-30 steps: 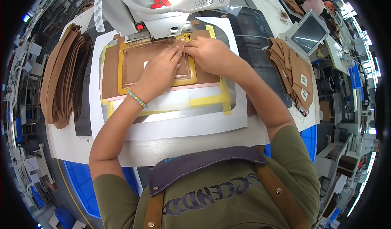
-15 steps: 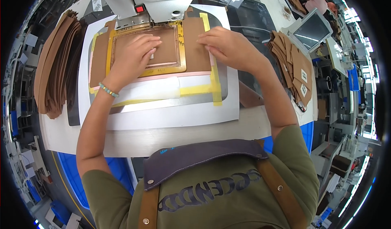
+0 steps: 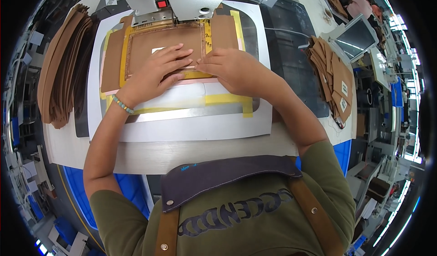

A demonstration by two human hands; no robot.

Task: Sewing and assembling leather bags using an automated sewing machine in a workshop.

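Observation:
A brown fabric panel [image 3: 113, 67] lies flat on a white sheet, beneath a yellow-edged clamp frame [image 3: 123, 69] of the sewing machine [image 3: 186, 3]. Fingers stretched out, my left hand [image 3: 157, 74] rests on the brown fabric inside the frame. Part of a small white label [image 3: 157, 49] shows just above its fingers. My right hand [image 3: 232, 71] is at the frame's lower right corner, its thumb and fingers pinched together close to the left fingertips. Whatever may be between those fingers is hidden.
A tall stack of brown fabric pieces [image 3: 61, 69] stands at the left. More brown pieces with white labels [image 3: 337, 80] lie at the right, below a small screen [image 3: 355, 37]. Yellow tape [image 3: 227, 99] borders the white sheet [image 3: 205, 130]. Blue bins [image 3: 77, 187] sit under the table edge.
My right hand has moved left from the panel's right edge to the frame's lower right corner. My left hand has slid slightly right and down, uncovering part of the white label.

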